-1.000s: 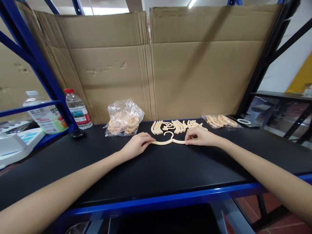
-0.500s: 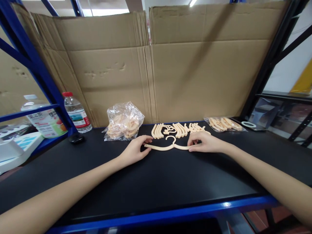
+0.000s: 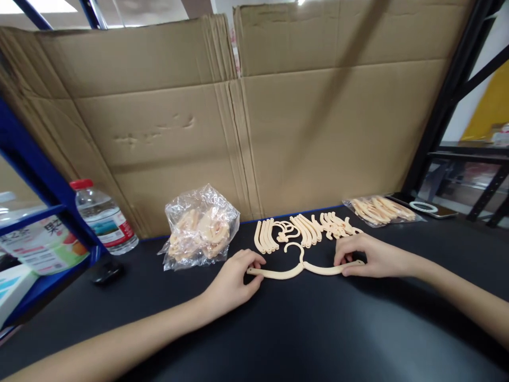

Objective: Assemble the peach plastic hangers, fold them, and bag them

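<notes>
Your hanger (image 3: 280,274) looks joined, right grip (image 3: 371,255) pinching it, left grip (image 3: 235,278) wide around its nine-o'clock end, and unjoined pieces (image 3: 306,231) remain at twelve o'clock.

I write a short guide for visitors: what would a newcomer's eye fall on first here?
Probably it falls on the pale hanger on the black table, with the left hand and right hand at its opposite ends. Next come the tall cardboard behind, and the clear bag left of the loose pale pieces.
</notes>
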Action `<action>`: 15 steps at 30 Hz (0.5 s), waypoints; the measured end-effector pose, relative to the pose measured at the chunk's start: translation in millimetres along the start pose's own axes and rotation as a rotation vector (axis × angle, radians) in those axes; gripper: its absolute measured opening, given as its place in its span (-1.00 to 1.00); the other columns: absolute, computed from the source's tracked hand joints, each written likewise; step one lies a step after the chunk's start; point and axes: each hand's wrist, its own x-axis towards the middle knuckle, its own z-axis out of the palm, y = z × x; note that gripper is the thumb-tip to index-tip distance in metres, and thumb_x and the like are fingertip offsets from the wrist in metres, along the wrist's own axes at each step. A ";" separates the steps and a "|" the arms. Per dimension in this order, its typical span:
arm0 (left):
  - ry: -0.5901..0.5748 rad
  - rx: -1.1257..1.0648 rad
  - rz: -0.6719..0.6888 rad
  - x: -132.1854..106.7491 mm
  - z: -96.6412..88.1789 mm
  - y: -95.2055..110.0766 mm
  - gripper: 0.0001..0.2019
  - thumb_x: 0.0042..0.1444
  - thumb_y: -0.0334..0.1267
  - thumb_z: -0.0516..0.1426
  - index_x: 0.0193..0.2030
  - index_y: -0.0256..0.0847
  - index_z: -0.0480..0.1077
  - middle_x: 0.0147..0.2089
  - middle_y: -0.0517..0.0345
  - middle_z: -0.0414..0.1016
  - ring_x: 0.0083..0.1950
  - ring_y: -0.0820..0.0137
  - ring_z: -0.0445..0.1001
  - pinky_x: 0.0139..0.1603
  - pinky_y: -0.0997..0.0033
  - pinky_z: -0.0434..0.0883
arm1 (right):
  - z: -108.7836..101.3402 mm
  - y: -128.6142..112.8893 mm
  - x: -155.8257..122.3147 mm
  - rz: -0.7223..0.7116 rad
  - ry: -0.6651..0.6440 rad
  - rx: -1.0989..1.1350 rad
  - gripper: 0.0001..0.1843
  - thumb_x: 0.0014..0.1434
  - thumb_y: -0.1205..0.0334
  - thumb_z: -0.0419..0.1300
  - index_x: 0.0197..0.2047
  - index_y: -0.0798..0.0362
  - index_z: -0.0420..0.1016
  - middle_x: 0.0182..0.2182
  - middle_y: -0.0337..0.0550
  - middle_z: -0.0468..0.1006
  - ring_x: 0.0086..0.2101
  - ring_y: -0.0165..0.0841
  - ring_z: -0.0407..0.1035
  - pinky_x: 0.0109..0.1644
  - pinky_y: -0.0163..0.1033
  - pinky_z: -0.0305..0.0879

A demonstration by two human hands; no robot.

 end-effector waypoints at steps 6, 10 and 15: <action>-0.007 -0.051 -0.039 0.5 0.6 -0.7 -0.87 0.05 -0.41 0.05 -0.25 -0.18 0.35 -0.28 0.15 0.40 -0.28 0.39 0.38 -0.25 0.40 0.36 | 0.5 -0.2 2.9 0.004 0.015 0.023 -0.91 0.09 0.27 0.22 -0.31 0.02 0.55 -0.41 -0.18 0.49 -0.41 -0.39 0.35 -0.32 -0.28 0.28; -0.018 -0.037 -0.037 3.4 -0.8 0.2 -0.87 0.09 -0.38 0.04 -0.23 -0.19 0.36 -0.27 0.14 0.40 -0.28 0.39 0.38 -0.26 0.42 0.35 | 6.5 -2.2 -1.4 0.004 0.117 -0.023 -0.93 0.08 0.35 0.20 -0.35 0.03 0.52 -0.44 -0.20 0.47 -0.41 -0.39 0.34 -0.34 -0.29 0.25; -0.052 0.002 -0.053 6.3 -2.3 7.8 -0.90 0.13 -0.34 0.04 -0.24 -0.20 0.37 -0.25 0.13 0.41 -0.27 0.41 0.38 -0.23 0.44 0.35 | 19.0 4.9 -11.8 -0.061 0.207 0.029 -0.90 0.13 0.36 0.14 -0.30 0.02 0.47 -0.34 -0.15 0.43 -0.35 -0.37 0.34 -0.28 -0.27 0.30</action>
